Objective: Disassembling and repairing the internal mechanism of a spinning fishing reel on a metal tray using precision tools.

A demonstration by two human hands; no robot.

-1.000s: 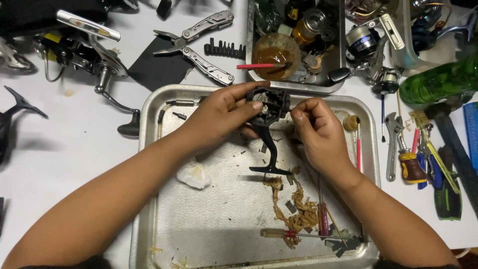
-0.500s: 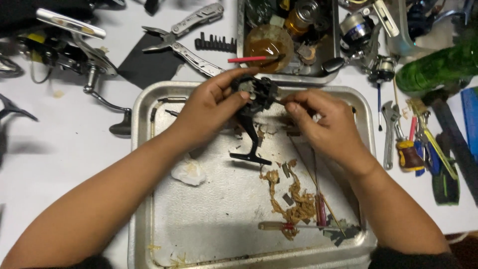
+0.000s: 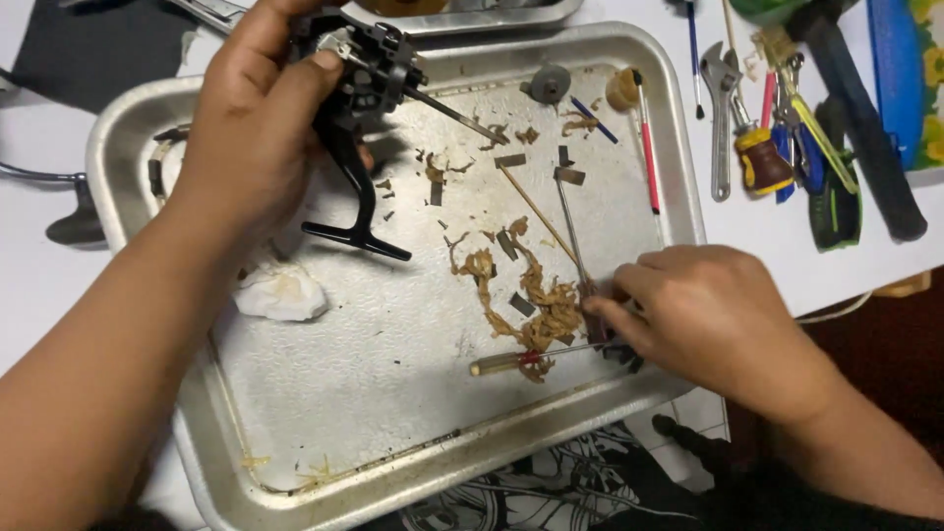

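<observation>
My left hand (image 3: 246, 128) grips a black fishing reel body (image 3: 359, 79) and holds it over the top left of a metal tray (image 3: 688, 187); the reel's foot hangs down and its thin shaft points right. My right hand (image 3: 718, 315) rests at the tray's lower right. Its fingertips are pinched on the handle end of a thin screwdriver (image 3: 570, 226) that lies on the tray. Clumps of brown greasy debris (image 3: 536, 295) are just left of those fingers. Exactly what the fingertips cover is hidden.
On the tray lie a crumpled tissue (image 3: 280, 290), a wooden stick (image 3: 536, 206), a small red-handled tool (image 3: 531, 359), a red pen-like tool (image 3: 646, 147) and small metal parts. Right of the tray lie a wrench (image 3: 721, 108), a yellow-handled screwdriver (image 3: 762, 157) and other hand tools.
My right hand left the reel and dropped to the tray's lower right, onto the thin screwdriver. My left hand keeps hold of the reel. The view has moved closer.
</observation>
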